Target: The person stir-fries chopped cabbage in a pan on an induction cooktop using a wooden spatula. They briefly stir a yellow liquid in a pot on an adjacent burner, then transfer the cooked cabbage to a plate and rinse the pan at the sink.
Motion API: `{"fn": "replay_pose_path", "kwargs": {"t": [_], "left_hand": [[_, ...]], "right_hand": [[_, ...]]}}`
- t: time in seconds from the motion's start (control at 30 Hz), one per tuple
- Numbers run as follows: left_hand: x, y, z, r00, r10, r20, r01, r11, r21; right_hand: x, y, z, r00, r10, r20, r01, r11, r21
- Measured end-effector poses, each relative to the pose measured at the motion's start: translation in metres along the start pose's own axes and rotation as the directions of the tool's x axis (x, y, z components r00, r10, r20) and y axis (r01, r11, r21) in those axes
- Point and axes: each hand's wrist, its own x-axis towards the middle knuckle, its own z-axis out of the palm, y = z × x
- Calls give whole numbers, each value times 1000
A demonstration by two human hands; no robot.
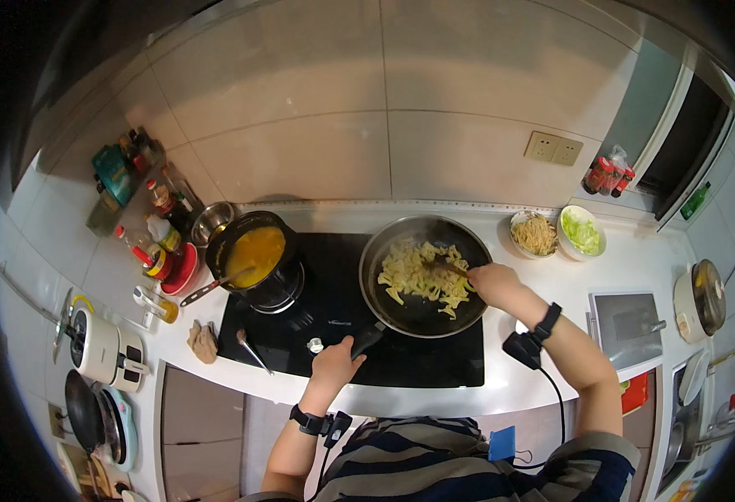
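A wide frying pan [399, 317] sits on the right side of the black cooktop [430, 370]. My left hand [333, 363] grips its black handle [367, 341] near the end. Inside the pan, pale yellow-green cauliflower pieces [405, 273] lie in a loose heap, with faint steam over them. My right hand [496, 285] reaches over the pan's right rim and holds a brown spatula [448, 266]. The spatula's blade is among the cauliflower, partly hidden by it.
Left on the cooktop, a dark pot [217, 251] holds orange-yellow soup [258, 254] and a ladle [207, 290]. A metal-handled brush or spoon [254, 351] lies at the front. Bowls of enoki-like mushrooms [534, 234] and green lettuce [581, 231] stand behind right, bottles [167, 204] at left.
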Motion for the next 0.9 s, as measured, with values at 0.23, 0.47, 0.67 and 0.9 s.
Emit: {"fn": "replay_pose_path", "kwargs": {"t": [0.23, 0.47, 0.67, 0.9], "left_hand": [[-3, 0, 1, 1000, -2, -23, 1, 1000, -13], [1, 3, -5, 997, -24, 79, 28, 998, -49], [-2, 3, -7, 991, -71, 111, 77, 996, -53], [0, 0, 1, 996, -33, 82, 36, 999, -28]], "right_hand": [[-92, 5, -100, 983, -60, 172, 70, 996, -54], [-57, 9, -11, 989, 17, -150, -20, 1000, -19], [-80, 26, -72, 999, 9, -36, -16, 977, -211], [-13, 44, 2, 955, 34, -293, -12, 997, 77]]}}
